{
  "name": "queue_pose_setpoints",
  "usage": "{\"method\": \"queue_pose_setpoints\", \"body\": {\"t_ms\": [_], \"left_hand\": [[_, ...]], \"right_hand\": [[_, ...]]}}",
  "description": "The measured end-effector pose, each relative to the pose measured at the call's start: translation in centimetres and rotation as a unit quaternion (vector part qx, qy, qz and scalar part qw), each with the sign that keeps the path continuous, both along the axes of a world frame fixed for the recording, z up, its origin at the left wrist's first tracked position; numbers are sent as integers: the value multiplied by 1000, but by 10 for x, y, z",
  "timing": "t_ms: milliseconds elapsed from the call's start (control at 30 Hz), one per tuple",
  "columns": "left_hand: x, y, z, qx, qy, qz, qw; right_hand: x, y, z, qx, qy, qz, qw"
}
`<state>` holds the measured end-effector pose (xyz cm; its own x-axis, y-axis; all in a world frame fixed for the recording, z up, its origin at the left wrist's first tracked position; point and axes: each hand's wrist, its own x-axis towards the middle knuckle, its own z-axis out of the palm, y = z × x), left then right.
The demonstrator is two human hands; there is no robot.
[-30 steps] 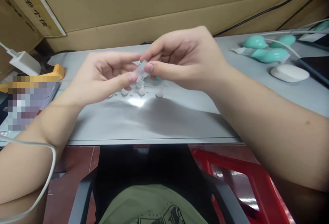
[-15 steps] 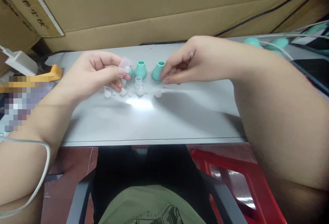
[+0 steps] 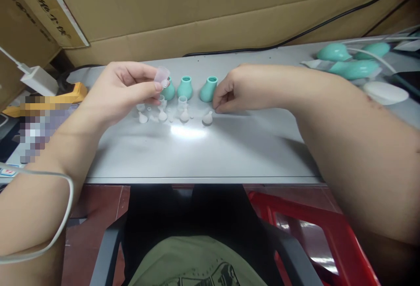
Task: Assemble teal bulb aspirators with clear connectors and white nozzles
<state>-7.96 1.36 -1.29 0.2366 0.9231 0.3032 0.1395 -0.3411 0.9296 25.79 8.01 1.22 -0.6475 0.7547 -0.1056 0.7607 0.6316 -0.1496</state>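
Note:
My left hand (image 3: 136, 87) pinches a translucent plastic cup-shaped piece (image 3: 162, 76) between thumb and fingers, above the table. My right hand (image 3: 228, 91) rests low at the right end of the row, its fingertips pressed together at the tabletop; what they hold, if anything, is hidden. Beside those fingers stands a teal bulb-shaped piece (image 3: 208, 90) with an open neck. Another teal bulb (image 3: 185, 88) stands left of it, and a third (image 3: 169, 90) is partly behind my left hand. In front lie a clear small cup (image 3: 183, 102) and several white teardrop-shaped pieces (image 3: 184, 116).
More teal rounded pieces (image 3: 334, 52) and a white oval object (image 3: 385, 92) lie at the right back. A cardboard wall (image 3: 197, 10) closes off the rear, with a black cable along it. A white charger (image 3: 39, 80) and a yellow object (image 3: 78, 93) are at the left.
My right fingers have gone down to the tabletop beside the right teal bulb. My left hand still holds the translucent piece. The view has shifted slightly, showing more of the right side.

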Motion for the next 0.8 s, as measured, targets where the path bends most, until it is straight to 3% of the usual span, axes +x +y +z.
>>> {"method": "queue_pose_setpoints", "body": {"t_ms": [133, 200, 267, 333, 433, 500, 633, 700, 800], "left_hand": [[1, -2, -4, -13, -12, -27, 999], [3, -2, -5, -14, -4, -33, 999], [4, -1, -4, -16, 9, -38, 999], [5, -1, -4, -24, 12, -38, 999], [8, -1, -3, -45, -6, -36, 998], [10, -2, -2, -48, -22, -42, 998], [14, -5, 0, -35, -38, -52, 997], [15, -6, 2, -41, -37, -47, 997], [15, -8, 2, -53, -40, -44, 997]], "right_hand": [[-1, -6, 10, -23, -20, -24, 999], [2, -11, 16, -37, 45, -23, 998], [4, -15, 18, -57, 172, -3, 984], [3, -19, 16, -87, 323, 35, 942], [-7, -21, 5, -145, 488, 88, 856], [-19, -22, -3, -185, 547, 103, 810], [-40, -29, -12, -283, 620, 64, 729], [-45, -34, -14, -304, 634, 46, 709], [-49, -40, -17, -286, 628, 46, 722]]}}
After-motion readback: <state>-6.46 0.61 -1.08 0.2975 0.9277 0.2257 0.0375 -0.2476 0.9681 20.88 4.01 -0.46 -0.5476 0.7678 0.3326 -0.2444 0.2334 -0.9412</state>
